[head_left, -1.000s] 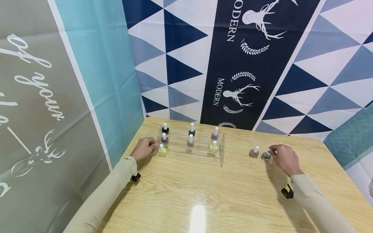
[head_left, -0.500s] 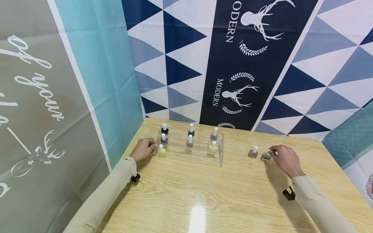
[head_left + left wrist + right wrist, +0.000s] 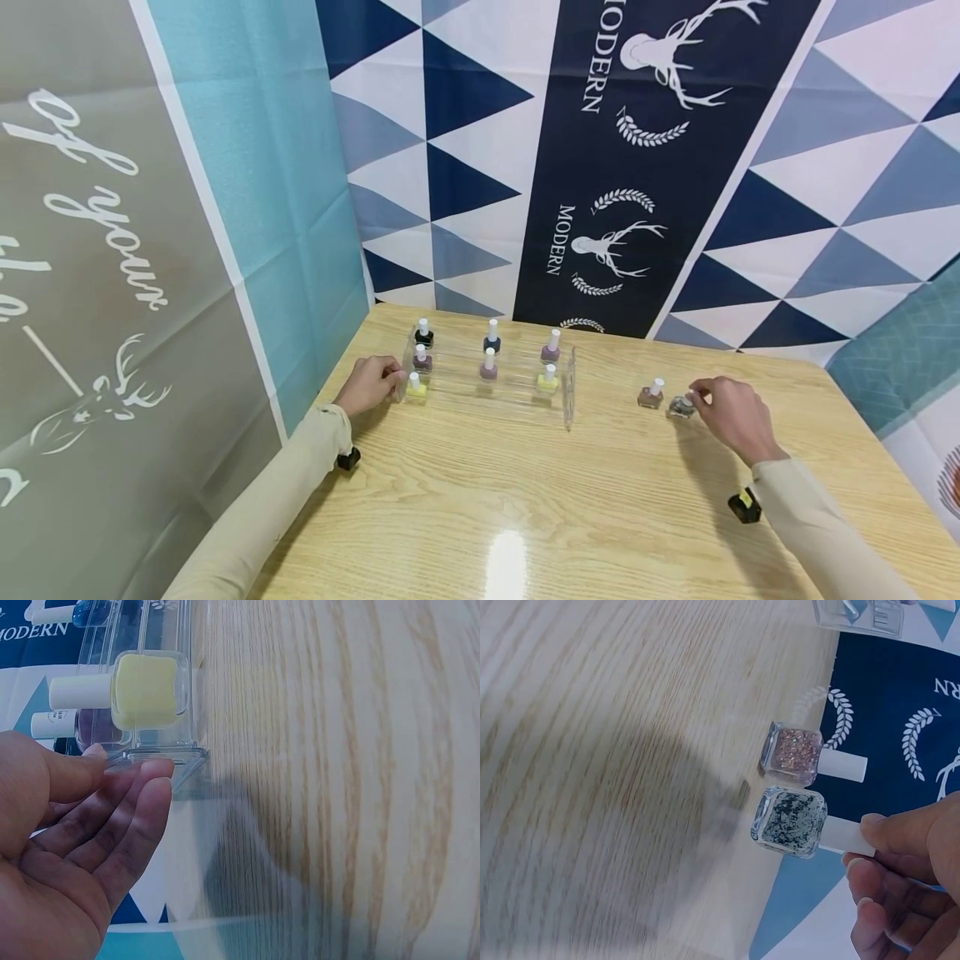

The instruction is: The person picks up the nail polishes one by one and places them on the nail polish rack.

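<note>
A clear acrylic display rack (image 3: 480, 404) stands on the table with nail polish bottles on its tiers. My left hand (image 3: 371, 384) holds the rack's left end, thumb and fingertips at the edge of the side panel (image 3: 165, 755). A pale yellow nail polish bottle (image 3: 148, 690) sits on the low tier close by. Off to the right, my right hand (image 3: 733, 417) pinches the white cap (image 3: 843, 835) of a nail polish bottle with black and silvery-green glitter (image 3: 791, 823). Beside that bottle stands a pink glitter nail polish bottle (image 3: 793, 754), held by neither hand.
Rack bottles include a black one (image 3: 423, 337), a dark blue one (image 3: 492, 342), mauve ones (image 3: 551, 352) and a second yellow one (image 3: 547, 383). Patterned cloth (image 3: 600, 167) hangs behind the wooden table (image 3: 525, 492) and along its left side.
Both hands keep their hold. The right hand and the glitter bottle shift very slightly toward the near side; the rack and left hand stay in place.
</note>
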A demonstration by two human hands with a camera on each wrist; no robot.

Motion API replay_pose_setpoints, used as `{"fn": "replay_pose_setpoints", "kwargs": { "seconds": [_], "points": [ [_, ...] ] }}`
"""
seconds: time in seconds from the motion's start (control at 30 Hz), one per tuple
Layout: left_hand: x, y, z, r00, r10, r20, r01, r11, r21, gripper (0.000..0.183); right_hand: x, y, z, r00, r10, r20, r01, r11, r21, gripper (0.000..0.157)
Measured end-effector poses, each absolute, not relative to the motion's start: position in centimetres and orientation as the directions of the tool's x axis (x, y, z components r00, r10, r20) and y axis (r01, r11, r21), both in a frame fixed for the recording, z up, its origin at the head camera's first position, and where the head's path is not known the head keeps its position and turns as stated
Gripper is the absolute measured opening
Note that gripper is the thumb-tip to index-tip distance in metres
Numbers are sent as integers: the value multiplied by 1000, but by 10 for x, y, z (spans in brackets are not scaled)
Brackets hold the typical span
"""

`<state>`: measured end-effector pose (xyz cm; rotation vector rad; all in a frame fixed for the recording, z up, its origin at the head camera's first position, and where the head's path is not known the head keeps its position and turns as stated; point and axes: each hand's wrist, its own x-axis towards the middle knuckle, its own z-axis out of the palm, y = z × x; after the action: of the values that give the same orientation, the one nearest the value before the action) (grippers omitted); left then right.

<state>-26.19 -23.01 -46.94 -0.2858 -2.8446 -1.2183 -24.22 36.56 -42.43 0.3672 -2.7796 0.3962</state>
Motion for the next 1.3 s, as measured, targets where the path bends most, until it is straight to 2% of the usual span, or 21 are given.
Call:
{"fn": "replay_pose_setpoints", "kwargs": {
  "seconds": [0.77,1.3],
  "points": [
    [-261,-231,-469,-980,165,110,192,660,726,20,-226,353,-412,-909,-241,340,-323,923,-210,14],
    [-261,-229,-467,-987,140,77,153,687,711,20,-216,340,-405,-914,-250,319,-324,924,-203,16]
  ]
}}
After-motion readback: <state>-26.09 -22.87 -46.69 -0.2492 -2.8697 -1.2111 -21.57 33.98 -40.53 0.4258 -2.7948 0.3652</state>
